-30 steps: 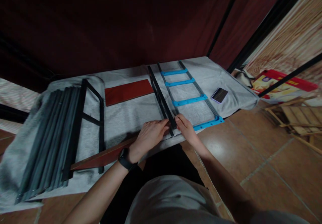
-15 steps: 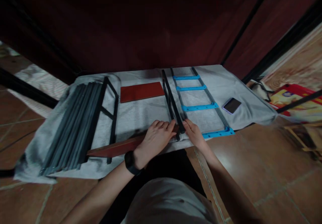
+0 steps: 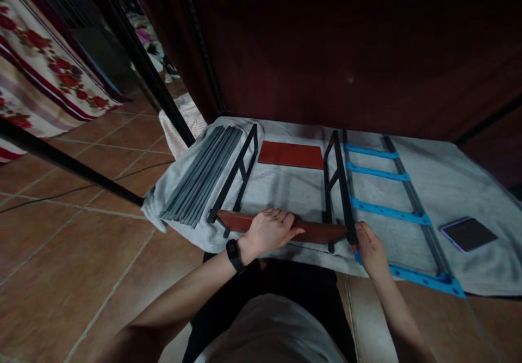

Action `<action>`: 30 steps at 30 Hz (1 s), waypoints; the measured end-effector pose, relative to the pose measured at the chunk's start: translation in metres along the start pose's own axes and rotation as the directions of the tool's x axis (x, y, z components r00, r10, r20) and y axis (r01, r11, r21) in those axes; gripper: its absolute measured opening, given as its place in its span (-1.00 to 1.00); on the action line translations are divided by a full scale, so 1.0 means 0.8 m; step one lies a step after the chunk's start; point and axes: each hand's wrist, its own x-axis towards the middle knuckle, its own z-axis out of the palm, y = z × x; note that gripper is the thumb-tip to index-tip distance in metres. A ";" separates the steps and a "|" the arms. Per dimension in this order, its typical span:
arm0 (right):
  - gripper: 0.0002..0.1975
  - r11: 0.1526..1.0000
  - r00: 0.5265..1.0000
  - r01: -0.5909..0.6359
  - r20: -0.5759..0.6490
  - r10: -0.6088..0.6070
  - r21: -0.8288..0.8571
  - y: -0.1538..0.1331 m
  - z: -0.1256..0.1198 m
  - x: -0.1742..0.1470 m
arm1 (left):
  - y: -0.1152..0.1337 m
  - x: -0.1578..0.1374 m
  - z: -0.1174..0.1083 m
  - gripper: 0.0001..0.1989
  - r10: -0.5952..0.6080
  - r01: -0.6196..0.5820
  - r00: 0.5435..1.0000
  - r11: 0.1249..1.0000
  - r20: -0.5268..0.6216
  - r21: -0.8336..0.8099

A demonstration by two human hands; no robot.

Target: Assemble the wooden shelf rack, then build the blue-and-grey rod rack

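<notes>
The brown board (image 3: pixel 322 233) lies right in front of you, its long axis running crosswise along the near edge of the grey cloth (image 3: pixel 285 183); it looks set on edge, one broad face turned towards you, spanning from the near end of the left black frame (image 3: pixel 232 173) to the near end of the right black frame (image 3: pixel 343 189). Both frames point away from you, roughly square to the board; the corner where the board meets the right frame is what matters most here, and your right hand (image 3: pixel 371 248) is the nearer to it. That hand comes in from the frame's outer side, thumb and fingers against its near end; whether they grip anything there (a speck of orange shows by the fingertips) you cannot tell from this view. Your left hand (image 3: pixel 271 231) is clasped over the board's upper edge at about mid-length, thumb lying along the near face and pointing towards that same corner; the red panel (image 3: pixel 290 154) lies flat beyond, between the frames; the ladder-like piece with blue rungs (image 3: pixel 378 171) lies just to the right, its nearest rung close beside your right hand.
</notes>
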 end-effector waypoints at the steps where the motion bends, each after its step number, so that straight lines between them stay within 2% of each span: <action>1: -0.58 1.000 1.000 -0.022 -0.006 0.022 0.017 0.000 0.001 0.000 | 0.000 0.001 0.000 -0.54 0.004 -0.004 1.000 1.000 0.004 -0.004; 6: -0.56 0.982 0.986 -0.168 -0.011 0.169 0.086 -0.004 0.007 0.000 | -0.004 -0.001 0.003 -0.53 0.000 0.000 1.000 0.999 0.000 -0.035; 8: -0.54 0.977 0.982 -0.187 -0.011 0.189 0.098 -0.008 0.009 -0.001 | -0.004 -0.001 0.004 -0.54 -0.002 0.002 1.000 0.999 0.001 -0.044; 12: -0.52 0.990 0.992 -0.127 -0.016 0.128 0.053 -0.013 0.008 -0.006 | 0.002 -0.002 -0.004 -0.57 0.008 -0.007 1.000 0.998 0.004 -0.069; 14: -0.54 0.997 0.996 -0.080 -0.050 0.080 0.003 -0.010 0.005 -0.009 | 0.001 -0.011 -0.016 -0.60 0.006 -0.010 0.999 0.996 -0.046 -0.090; 16: -0.58 0.999 0.996 -0.046 -0.078 0.045 -0.019 -0.004 0.001 -0.011 | -0.011 -0.028 -0.031 -0.67 -0.073 0.057 0.987 0.992 -0.143 -0.114; 17: -0.59 0.999 0.997 -0.034 -0.076 0.032 -0.020 -0.001 -0.001 -0.011 | -0.022 -0.040 -0.038 -0.70 -0.155 0.130 0.968 0.983 -0.198 -0.132; 18: -0.60 1.000 0.998 -0.022 -0.063 0.021 -0.021 0.001 -0.003 -0.011 | -0.036 -0.054 -0.044 -0.72 -0.263 0.227 0.930 0.961 -0.258 -0.160; 19: -0.61 0.999 0.999 -0.009 -0.047 0.007 -0.031 0.002 -0.004 -0.011 | -0.053 -0.067 -0.048 -0.71 -0.384 0.334 0.870 0.920 -0.309 -0.204; 21: -0.63 0.995 0.999 0.026 -0.018 -0.028 -0.091 0.001 -0.006 -0.010 | -0.089 -0.092 -0.048 -0.64 -0.625 0.508 0.691 0.778 -0.364 -0.371; 22: -0.64 0.990 0.999 0.047 -0.009 -0.048 -0.132 -0.001 -0.007 -0.010 | -0.105 -0.102 -0.044 -0.59 -0.735 0.555 0.587 0.670 -0.338 -0.494; 23: -0.64 0.983 0.998 0.066 -0.005 -0.068 -0.169 -0.003 -0.007 -0.010 | -0.119 -0.109 -0.039 -0.54 -0.830 0.566 0.487 0.536 -0.271 -0.626; 24: -0.64 0.977 0.996 0.082 -0.003 -0.084 -0.196 -0.005 -0.007 -0.010 | -0.129 -0.113 -0.034 -0.48 -0.890 0.547 0.430 0.392 -0.154 -0.740; 25: -0.64 0.973 0.995 0.093 -0.003 -0.096 -0.211 -0.007 -0.006 -0.010 | -0.134 -0.115 -0.028 -0.42 -0.913 0.517 0.407 0.263 -0.037 -0.814; 26: -0.63 0.971 0.995 0.100 -0.007 -0.103 -0.216 -0.009 -0.005 -0.010 | -0.135 -0.115 -0.022 -0.38 -0.907 0.497 0.417 0.170 0.062 -0.851; 27: -0.63 0.972 0.994 0.101 -0.015 -0.106 -0.213 -0.010 -0.004 -0.010 | -0.134 -0.112 -0.018 -0.36 -0.887 0.493 0.443 0.124 0.126 -0.861; 28: -0.62 0.973 0.994 0.096 -0.023 -0.103 -0.208 -0.011 -0.003 -0.010 | -0.130 -0.109 -0.015 -0.37 -0.872 0.499 0.467 0.122 0.148 -0.858; 30: -0.61 0.978 0.996 0.080 -0.033 -0.088 -0.192 -0.011 0.000 -0.010 | -0.122 -0.103 -0.010 -0.42 -0.861 0.535 0.494 0.193 0.120 -0.822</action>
